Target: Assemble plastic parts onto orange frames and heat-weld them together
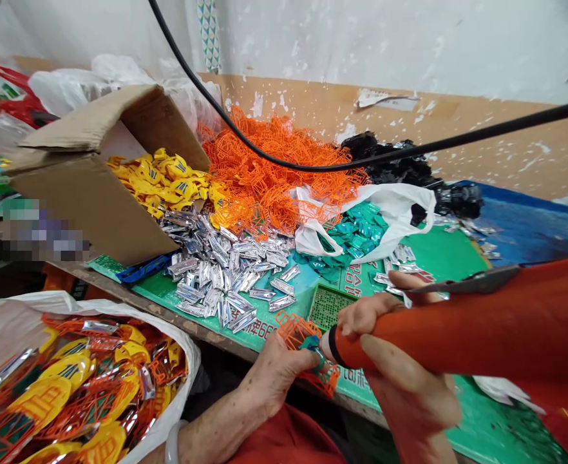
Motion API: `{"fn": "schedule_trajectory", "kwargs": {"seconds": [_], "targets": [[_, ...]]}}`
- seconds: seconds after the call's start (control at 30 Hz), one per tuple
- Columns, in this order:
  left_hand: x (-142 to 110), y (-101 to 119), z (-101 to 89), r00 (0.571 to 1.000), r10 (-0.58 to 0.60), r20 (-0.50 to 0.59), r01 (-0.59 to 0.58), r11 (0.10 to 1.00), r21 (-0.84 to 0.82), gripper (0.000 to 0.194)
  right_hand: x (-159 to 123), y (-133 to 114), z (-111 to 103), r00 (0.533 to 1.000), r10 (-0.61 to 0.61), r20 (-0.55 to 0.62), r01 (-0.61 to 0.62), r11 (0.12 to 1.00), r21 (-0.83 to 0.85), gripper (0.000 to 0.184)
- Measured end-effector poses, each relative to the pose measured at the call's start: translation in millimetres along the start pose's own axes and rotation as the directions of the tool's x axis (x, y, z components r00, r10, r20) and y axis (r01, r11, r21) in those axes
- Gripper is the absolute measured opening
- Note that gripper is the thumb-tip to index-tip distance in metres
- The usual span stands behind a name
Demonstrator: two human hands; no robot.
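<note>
From where I'm steering this, the left hand (281, 377) pinches an orange plastic lattice piece (308, 332) in its fingers, just over the bench's front edge, with a small teal part (315, 345) at its middle. The right hand (412, 406) wraps an orange tapered tool (433, 338), fingers over and thumb under, its long axis running in from the right so the black-collared tip (331, 346) sits against the teal part (what that tip does, I cannot tell). An open sack (187, 361) of orange and yellow pieces lies nearer the left hand; silver strips (221, 277) lie heaped on a green mat (165, 291) beyond.
</note>
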State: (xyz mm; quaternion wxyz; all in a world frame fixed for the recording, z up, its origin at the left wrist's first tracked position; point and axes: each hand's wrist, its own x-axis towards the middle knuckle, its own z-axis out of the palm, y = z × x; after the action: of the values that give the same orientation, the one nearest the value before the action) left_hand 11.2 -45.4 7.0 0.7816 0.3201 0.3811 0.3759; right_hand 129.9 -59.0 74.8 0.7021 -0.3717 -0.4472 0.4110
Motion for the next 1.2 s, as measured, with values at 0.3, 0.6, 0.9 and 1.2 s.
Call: {"fn": "schedule_trajectory", "kwargs": {"seconds": [0.3,0.6,0.9,1.2], "targets": [[-4.2,-2.3,-3.6,1.000,-0.026,0.017,0.025,0.999,0.036,0.014,-4.0,0.5,-2.2,0.999,0.009,0.053,-0.010,1.000,0.025,0.054],[-11.0,12.5,-12.8,0.998,-0.046,0.035,0.045,0.999,0.005,0.034,36.6,-6.1,-31.0,0.950,-0.179,-0.257,0.168,0.984,-0.063,0.049],[-7.0,5.2,-15.5,0.991,-0.129,0.021,0.131,0.986,-0.100,0.039,46.0,39.2,-63.4,0.914,-0.231,-0.332,0.114,0.935,-0.337,0.013],[-7.1,3.6,-14.0,0.994,-0.113,0.009,0.113,0.988,-0.100,0.038,47.2,48.2,-71.1,0.915,-0.220,-0.337,0.102,0.936,-0.336,0.010]]}}
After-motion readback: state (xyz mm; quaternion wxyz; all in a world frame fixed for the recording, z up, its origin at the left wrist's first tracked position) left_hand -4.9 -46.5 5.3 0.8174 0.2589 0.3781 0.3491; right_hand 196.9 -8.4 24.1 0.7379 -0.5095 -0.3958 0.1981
